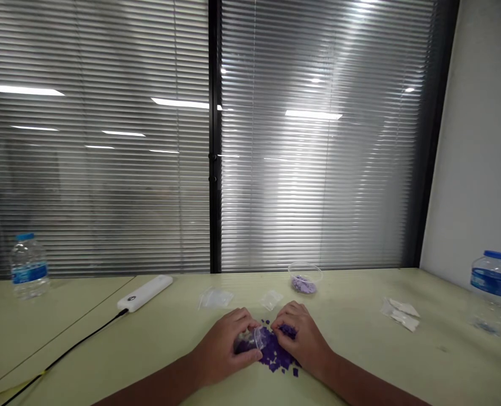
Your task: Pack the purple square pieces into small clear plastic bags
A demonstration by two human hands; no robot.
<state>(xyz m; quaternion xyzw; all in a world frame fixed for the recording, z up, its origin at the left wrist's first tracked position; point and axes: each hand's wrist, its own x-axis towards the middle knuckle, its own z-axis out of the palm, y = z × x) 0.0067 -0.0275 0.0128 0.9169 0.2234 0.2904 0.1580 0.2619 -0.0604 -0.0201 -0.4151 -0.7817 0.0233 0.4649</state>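
Note:
My left hand [227, 341] is closed round a small clear plastic cup [250, 340], which lies tipped on its side with its mouth toward the right. Dark contents show through its wall. In front of the mouth, a pile of small dark purple pieces [272, 351] is spread on the table, some of them square flakes. My right hand [300, 337] is over the right side of the pile, fingers curled, with purple pieces [288, 330] gathered between the fingers and palm.
Behind my hands stands a clear round bowl [304, 277] of pale purple bits. Clear plastic bags [216, 298] lie left of it, white packets [400, 313] to the right. A white device [145, 293] with a black cable [70, 348] is at left. Bottles [29, 273] [491, 287] stand at both sides.

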